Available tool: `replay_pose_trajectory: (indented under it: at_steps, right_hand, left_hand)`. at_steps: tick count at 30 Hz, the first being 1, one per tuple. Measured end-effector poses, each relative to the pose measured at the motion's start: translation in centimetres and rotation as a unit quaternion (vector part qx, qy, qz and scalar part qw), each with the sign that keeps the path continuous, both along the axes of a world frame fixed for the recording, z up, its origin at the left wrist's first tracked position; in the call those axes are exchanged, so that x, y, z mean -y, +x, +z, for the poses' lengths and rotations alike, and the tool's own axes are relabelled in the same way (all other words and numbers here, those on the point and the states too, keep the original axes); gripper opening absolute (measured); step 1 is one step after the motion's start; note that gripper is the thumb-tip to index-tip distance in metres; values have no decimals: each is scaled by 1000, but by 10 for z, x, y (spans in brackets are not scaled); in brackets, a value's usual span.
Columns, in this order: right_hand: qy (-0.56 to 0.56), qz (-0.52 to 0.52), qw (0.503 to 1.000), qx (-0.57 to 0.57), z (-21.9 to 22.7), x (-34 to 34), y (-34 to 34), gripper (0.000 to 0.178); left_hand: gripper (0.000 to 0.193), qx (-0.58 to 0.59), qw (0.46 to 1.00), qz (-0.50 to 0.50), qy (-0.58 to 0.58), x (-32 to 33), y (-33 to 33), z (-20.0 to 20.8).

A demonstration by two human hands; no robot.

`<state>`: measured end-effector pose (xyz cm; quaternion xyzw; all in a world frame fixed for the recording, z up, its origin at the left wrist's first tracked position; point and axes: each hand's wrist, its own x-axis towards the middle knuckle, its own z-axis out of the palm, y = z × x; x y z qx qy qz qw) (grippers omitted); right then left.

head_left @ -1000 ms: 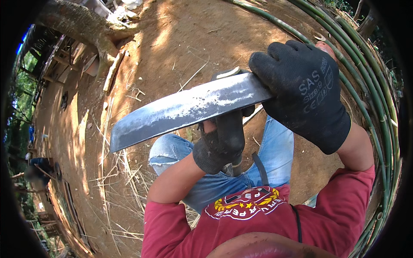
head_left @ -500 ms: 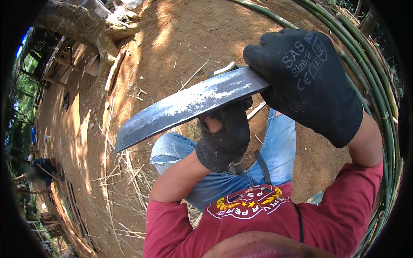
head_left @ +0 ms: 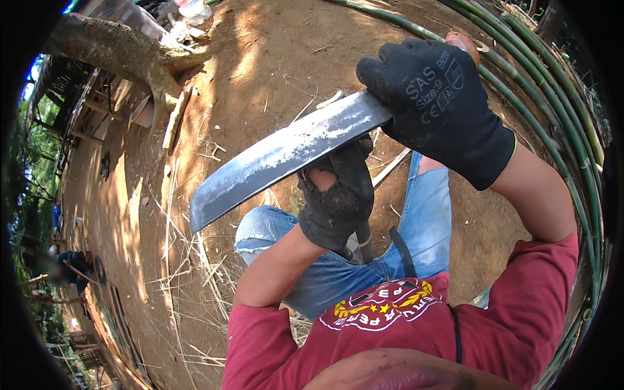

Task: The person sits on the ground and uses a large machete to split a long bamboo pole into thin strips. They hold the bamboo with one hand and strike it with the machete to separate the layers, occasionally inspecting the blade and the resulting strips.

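My right hand [head_left: 435, 107], in a black glove, is closed round the handle of a machete [head_left: 292, 153]. The handle's reddish-brown end sticks out past the fist. The broad, worn grey blade slants down to the left, its blunt tip at the lower left. Under the blade, my left hand [head_left: 337, 195], in a black glove torn open near the thumb, is closed round a bamboo stick [head_left: 365, 244]. Only the stick's lower part shows plainly, below the fist between my legs; the blade and glove hide much of the rest.
Long green bamboo poles [head_left: 559, 97] curve along the right side. Dry straw and splinters [head_left: 211, 279] litter the brown ground to the left. A thick tree trunk [head_left: 110, 49] stands at upper left, a short stick [head_left: 175, 120] beside it. Another person [head_left: 71, 270] is at far left.
The machete and my right hand have moved slightly left, and the handle's end now shows. My left hand stays closed beneath the blade, nearly in place. The view has shifted a little.
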<state>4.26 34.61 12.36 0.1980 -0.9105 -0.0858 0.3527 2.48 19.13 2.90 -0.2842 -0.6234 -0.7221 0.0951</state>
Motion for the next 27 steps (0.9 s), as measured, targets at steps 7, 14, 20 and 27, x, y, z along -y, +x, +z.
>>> replay_pose_trajectory:
  at_steps: [7,14,20,27]
  right_hand:
    - [-1,-210,972,-110,33,-150,-5,12]
    - [-127,-24,992,-3,16,-29,33,16]
    - [-118,9,991,67,3,7,38,30]
    - [-127,13,990,62,0,11,34,32]
  left_hand:
    - [64,115,986,-113,31,1,4,18]
    - [65,152,971,-166,83,6,4,18]
    - [58,214,893,-353,180,21,-1,-19]
    - [56,195,916,-324,133,27,0,-7]
